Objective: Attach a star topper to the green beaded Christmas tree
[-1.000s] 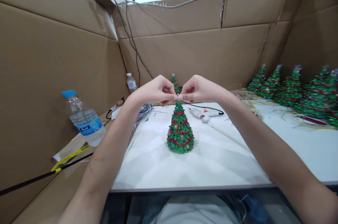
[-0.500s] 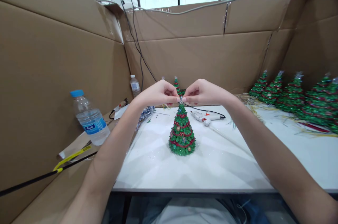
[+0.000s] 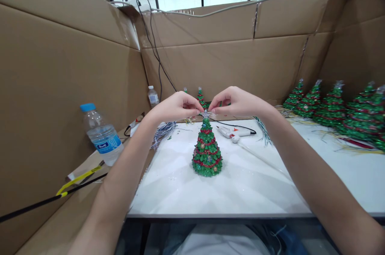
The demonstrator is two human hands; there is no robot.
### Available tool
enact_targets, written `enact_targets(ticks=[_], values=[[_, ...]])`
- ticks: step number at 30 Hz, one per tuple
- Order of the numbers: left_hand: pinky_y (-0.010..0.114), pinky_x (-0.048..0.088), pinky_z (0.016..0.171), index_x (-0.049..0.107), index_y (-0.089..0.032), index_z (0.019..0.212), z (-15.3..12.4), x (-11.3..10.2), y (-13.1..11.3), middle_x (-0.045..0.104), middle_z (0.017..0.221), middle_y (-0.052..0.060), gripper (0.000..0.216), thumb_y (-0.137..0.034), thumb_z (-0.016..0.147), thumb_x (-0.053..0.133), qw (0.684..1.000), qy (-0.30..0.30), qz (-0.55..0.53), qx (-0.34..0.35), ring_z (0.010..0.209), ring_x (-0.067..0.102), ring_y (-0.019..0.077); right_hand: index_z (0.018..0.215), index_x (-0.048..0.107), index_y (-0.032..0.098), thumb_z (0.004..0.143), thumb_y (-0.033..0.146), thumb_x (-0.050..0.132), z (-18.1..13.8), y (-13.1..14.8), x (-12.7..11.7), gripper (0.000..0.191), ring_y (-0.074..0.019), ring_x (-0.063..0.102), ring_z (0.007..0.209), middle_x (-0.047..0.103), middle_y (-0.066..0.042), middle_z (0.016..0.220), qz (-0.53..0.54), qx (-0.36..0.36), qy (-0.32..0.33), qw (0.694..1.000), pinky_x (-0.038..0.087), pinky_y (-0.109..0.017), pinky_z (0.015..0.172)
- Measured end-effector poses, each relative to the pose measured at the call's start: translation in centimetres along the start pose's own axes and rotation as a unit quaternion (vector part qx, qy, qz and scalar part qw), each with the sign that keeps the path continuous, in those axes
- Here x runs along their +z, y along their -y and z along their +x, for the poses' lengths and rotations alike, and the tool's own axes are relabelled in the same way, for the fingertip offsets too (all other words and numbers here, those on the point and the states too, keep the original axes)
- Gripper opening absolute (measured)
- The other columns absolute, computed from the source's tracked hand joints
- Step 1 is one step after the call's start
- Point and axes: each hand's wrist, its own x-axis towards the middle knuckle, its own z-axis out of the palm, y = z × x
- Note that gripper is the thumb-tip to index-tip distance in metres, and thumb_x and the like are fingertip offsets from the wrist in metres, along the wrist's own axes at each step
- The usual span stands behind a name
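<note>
A small green Christmas tree [image 3: 207,152] with red garlands and small round ornaments stands upright on the white table [image 3: 171,199] in front of me. On its tip sits a clear, shiny star [image 3: 205,114]. My left hand [image 3: 182,106] pinches at the star's left side with thumb and forefinger. From the right, my right hand [image 3: 233,102] holds the star's other edge in a pinch, its thumb and forefinger a little less tight. Thin pale lines show beside the star at the fingertips; I cannot tell whether they are star points or strands.
Behind the tree lies a white glue gun [image 3: 236,132] with a long glue stick. Wire bundles [image 3: 164,132] lie at left. Several finished-looking trees [image 3: 333,102] line the right. A water bottle [image 3: 104,136] stands left, near a yellow-and-black rod [image 3: 63,195]. Cardboard walls [image 3: 222,58] enclose the table.
My fingertips have drawn slightly apart, so more of the star shows between them. My right hand has risen a little. The tree stays in place.
</note>
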Motion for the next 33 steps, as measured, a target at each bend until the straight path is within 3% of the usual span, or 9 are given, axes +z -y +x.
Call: enact_targets(ticks=[12, 18, 33], values=[[0.020, 0.038, 0.051, 0.076, -0.009, 0.086, 0.1, 0.3, 0.1, 0.064, 0.062, 0.003, 0.026, -0.021, 0.068, 0.063, 1.000, 0.000, -0.004, -0.002, 0.055, 0.051, 0.0097, 0.084, 0.076, 0.014, 0.071, 0.015, 0.053, 0.4, -1.0, 0.7, 0.027, -0.0066, 0.040, 0.048, 0.054, 0.003, 0.053, 0.073, 0.008, 0.037, 0.997, 0.030, -0.023, 0.049], [0.019, 0.032, 0.047, 0.076, -0.009, 0.085, 0.1, 0.5, 0.1, 0.058, 0.056, 0.000, 0.026, -0.018, 0.066, 0.061, 1.000, -0.008, -0.014, 0.002, 0.051, 0.045, 0.0075, 0.080, 0.072, 0.014, 0.068, 0.014, 0.054, 0.4, -0.8, 0.9, 0.022, -0.0073, 0.047, 0.047, 0.059, 0.001, 0.058, 0.152, 0.042, 0.053, 0.986, 0.036, -0.021, 0.044], [0.017, 0.029, 0.045, 0.075, -0.008, 0.083, 0.0, 0.9, 0.1, 0.052, 0.053, -0.003, 0.028, -0.013, 0.064, 0.055, 0.999, -0.020, -0.021, 0.015, 0.048, 0.039, 0.0054, 0.078, 0.070, 0.014, 0.069, 0.013, 0.057, 0.4, -0.8, 1.0, 0.016, -0.0083, 0.052, 0.051, 0.061, 0.001, 0.059, 0.162, 0.051, 0.050, 0.984, 0.040, -0.018, 0.042]])
